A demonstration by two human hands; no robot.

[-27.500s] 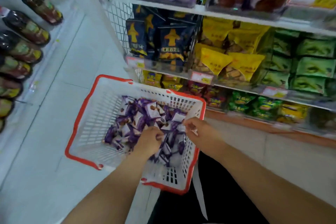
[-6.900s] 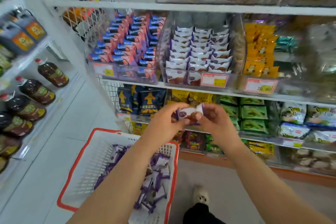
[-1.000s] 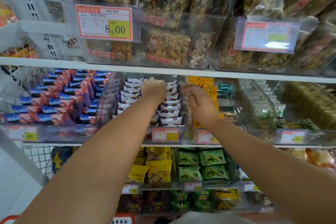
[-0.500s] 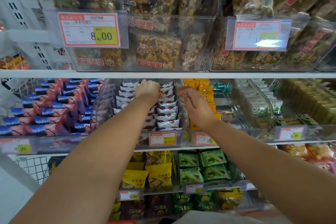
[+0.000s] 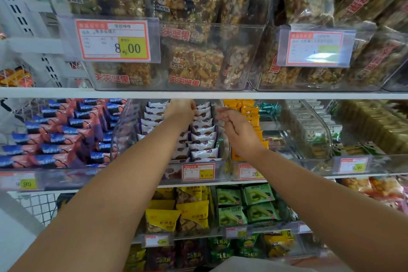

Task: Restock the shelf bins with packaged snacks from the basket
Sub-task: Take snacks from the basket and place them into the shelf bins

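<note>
A clear plastic bin (image 5: 123,139) on the middle shelf holds rows of white-and-purple snack packs (image 5: 202,139) standing on edge. My left hand (image 5: 180,110) reaches deep into the back of this bin, just under the shelf above. Its fingers curl down among the rear packs, and whether they hold one is hidden. My right hand (image 5: 235,127) hovers at the bin's right wall, beside the orange packs (image 5: 249,110). Its fingers are loosely curled and hold nothing. The basket is out of view.
Blue-and-red packs (image 5: 64,137) fill the bin to the left. Clear bins of pale packs (image 5: 313,132) stand to the right. The upper shelf (image 5: 198,95) carries bins of nut bars close above my hands. Yellow and green bags sit on the shelf below.
Since a second ago the view has dropped slightly. My right hand has drawn back a little from the bin and its fingers have loosened. My left hand stays at the back of the bin.
</note>
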